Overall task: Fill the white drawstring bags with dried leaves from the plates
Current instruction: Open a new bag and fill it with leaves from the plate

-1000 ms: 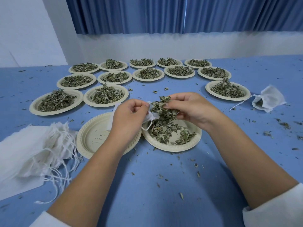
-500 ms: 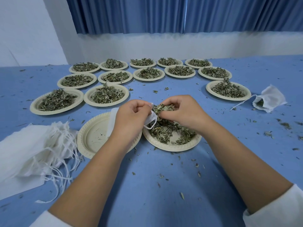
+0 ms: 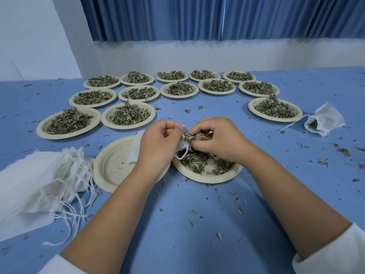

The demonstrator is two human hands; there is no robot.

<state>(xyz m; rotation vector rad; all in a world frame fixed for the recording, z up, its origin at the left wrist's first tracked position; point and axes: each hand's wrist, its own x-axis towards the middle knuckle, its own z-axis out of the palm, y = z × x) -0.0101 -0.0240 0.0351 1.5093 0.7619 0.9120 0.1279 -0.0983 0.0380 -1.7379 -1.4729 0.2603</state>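
Plainly, left hand (image 3: 158,143) pinches the bag (image 3: 135,148) mouth; right hand (image 3: 219,141), three o'clock of it, pinches leaves (image 3: 194,137). A narrow mouth could spill them onto the counter (image 3: 197,224).

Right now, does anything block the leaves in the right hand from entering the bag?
Nothing visible does: the right hand pinches dried leaves at the mouth of the white bag gripped by the left hand.

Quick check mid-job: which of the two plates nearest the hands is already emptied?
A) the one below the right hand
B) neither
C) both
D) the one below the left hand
D: the near-left plate, below the left hand gripping the white bag, holds only crumbs. The near-right plate, below the right hand, still carries dried leaves.
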